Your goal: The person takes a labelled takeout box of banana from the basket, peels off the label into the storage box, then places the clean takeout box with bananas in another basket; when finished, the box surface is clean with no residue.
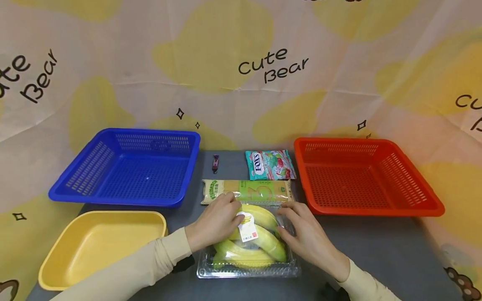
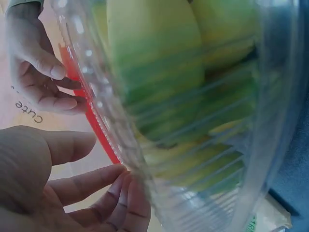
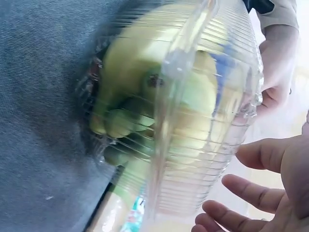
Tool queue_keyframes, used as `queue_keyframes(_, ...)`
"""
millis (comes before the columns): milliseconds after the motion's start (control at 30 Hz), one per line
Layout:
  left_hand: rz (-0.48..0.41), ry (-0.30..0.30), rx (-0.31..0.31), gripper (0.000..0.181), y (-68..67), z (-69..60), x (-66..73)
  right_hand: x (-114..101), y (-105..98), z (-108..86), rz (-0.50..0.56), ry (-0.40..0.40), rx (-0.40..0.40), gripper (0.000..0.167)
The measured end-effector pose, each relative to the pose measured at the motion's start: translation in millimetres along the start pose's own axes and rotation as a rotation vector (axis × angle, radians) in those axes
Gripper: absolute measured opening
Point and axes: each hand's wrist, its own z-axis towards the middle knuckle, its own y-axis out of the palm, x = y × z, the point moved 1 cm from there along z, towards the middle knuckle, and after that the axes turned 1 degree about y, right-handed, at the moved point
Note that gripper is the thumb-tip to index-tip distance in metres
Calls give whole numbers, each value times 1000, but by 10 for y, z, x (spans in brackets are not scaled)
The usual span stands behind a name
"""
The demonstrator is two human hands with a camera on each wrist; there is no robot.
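A clear plastic clamshell box point(image 1: 248, 271) holds several yellow-green bananas point(image 1: 244, 253), with a white label point(image 1: 247, 230) on its lid. My left hand point(image 1: 217, 219) is over the left side of the lid; in the left wrist view its bent fingertips touch the lid's edge, while the thumb point(image 2: 72, 145) stands apart. On the box's right side is my right hand point(image 1: 310, 238), its fingers loosely bent and spread. In the right wrist view those fingers point(image 3: 253, 193) are close by the ribbed wall; whether every fingertip touches it, I cannot tell.
Behind the box lies a long noodle packet point(image 1: 260, 191). Farther back are a FOX'S candy bag point(image 1: 270, 165) and a small purple wrapped candy point(image 1: 215, 163). A blue basket point(image 1: 116, 200) and yellow tub point(image 1: 162, 221) stand left, a red basket point(image 1: 376, 211) right, on a grey table point(image 1: 361, 246).
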Motion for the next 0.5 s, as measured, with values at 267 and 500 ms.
queue_keyframes(267,17,-132,21,13,-134,-92,-125,-229,-7,390,-33,-178,-138,36)
queue_keyframes(500,54,-139,6,16,-150,-205,-243,-457,146,687,-115,-245,-287,33)
